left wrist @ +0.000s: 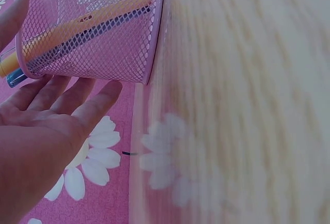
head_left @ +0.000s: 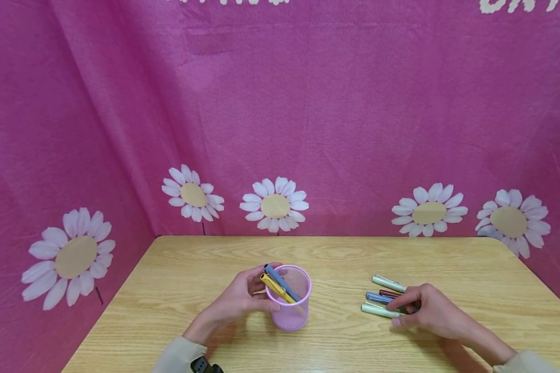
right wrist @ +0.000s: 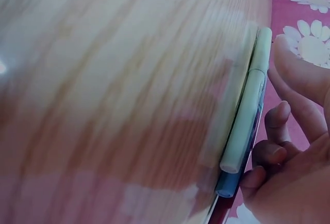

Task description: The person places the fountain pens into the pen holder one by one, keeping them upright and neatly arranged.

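A pink mesh pen cup point(head_left: 291, 316) stands upright on the table, with a yellow pen point(head_left: 276, 287) and a grey-blue pen point(head_left: 282, 282) leaning inside it. My left hand point(head_left: 238, 298) holds the cup from its left side, thumb at the front and fingers behind. On the right, several pens lie side by side: a pale green pen point(head_left: 375, 311) nearest, then a blue pen point(head_left: 377, 298), a dark red pen point(head_left: 388, 293) and a whitish-green pen point(head_left: 387, 283) farthest. Over their right ends hovers my right hand point(head_left: 429, 311), thumb and forefinger spread about the nearest pale green pen point(right wrist: 247, 115).
The wooden table point(head_left: 336, 342) ends at a pink curtain point(head_left: 345, 129) printed with white daisies, which also hangs along the left side. Bare wood lies between the cup and the row of pens. A dark wristband point(head_left: 204, 365) sits on my left wrist.
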The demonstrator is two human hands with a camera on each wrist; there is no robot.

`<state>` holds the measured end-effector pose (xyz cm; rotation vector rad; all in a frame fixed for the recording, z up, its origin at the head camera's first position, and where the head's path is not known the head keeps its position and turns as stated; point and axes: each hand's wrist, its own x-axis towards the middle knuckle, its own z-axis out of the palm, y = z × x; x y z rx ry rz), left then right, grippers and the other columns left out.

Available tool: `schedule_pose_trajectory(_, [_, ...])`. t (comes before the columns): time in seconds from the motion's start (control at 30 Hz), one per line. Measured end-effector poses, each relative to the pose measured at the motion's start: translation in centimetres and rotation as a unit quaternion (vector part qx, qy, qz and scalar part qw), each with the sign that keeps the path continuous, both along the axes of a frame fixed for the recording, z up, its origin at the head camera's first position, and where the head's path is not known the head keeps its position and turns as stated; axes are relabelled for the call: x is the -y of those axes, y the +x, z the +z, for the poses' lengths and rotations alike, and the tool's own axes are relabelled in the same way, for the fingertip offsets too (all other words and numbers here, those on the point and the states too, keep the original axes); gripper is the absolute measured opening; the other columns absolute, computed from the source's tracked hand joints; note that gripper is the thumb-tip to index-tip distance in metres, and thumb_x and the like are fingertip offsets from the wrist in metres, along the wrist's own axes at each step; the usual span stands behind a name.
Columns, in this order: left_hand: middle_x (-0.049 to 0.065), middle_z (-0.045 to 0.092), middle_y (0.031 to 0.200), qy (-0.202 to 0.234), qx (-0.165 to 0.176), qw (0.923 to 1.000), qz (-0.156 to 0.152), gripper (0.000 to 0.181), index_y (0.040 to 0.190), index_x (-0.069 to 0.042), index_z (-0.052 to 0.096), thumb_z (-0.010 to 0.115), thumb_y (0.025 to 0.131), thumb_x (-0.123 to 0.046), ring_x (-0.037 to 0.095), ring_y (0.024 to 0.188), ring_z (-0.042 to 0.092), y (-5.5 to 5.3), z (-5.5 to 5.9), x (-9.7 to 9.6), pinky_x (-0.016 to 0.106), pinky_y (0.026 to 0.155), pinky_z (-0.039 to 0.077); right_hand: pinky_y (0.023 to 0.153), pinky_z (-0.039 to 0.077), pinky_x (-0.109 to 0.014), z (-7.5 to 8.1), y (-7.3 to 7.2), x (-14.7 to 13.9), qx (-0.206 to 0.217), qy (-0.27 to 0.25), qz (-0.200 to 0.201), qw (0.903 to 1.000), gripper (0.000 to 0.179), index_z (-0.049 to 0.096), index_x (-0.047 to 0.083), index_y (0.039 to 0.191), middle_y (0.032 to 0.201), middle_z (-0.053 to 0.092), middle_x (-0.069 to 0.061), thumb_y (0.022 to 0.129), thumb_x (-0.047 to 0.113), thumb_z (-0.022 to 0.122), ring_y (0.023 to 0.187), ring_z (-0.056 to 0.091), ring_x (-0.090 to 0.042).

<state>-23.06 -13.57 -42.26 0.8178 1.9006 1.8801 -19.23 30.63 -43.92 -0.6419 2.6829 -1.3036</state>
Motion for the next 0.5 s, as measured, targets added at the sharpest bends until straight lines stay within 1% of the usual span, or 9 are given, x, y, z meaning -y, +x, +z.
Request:
schedule_pose_trajectory(0.17, [0.028,0.058,0.142,-0.002,0.002,1.0,-0.001,0.077,0.154,0.001,0.048,0.085,0.087,-0.001,0.028,0.123,0.063,0.01,0.02,-0.01,0.047,0.111,0.05,0.053,0.035,-0.023,-0.09,0.05,0.02,-0.019,0.01,-0.012,0.9997,0.023,0.083,0.003,0.099,0.074,0.05,0.006,0.079,0.01,0.093,0.065,0.042,-0.004])
schedule_pose_trajectory(0.3, [0.029,0.058,0.142,-0.002,0.002,1.0,-0.002,0.077,0.155,0.001,0.048,0.084,0.087,-0.001,0.028,0.123,0.062,0.01,-0.01,0.01,0.048,0.111,0.049,0.054,0.035,-0.022,-0.04,0.15,0.09,-0.014,0.02,-0.013,0.9996,0.022,0.084,0.005,0.099,0.074,0.049,0.006,0.08,0.012,0.092,0.065,0.042,-0.004])
schedule_pose_trajectory(0.5, [0.03,0.057,0.143,0.0,-0.001,1.0,-0.002,0.078,0.155,0.002,0.047,0.085,0.087,-0.001,0.027,0.123,0.062,-0.03,-0.05,0.02,0.048,0.111,0.049,0.055,0.037,-0.022,0.14,0.42,0.5,-0.018,0.028,-0.012,0.9994,0.022,0.084,0.007,0.098,0.075,0.051,0.006,0.079,0.014,0.093,0.066,0.043,-0.004])
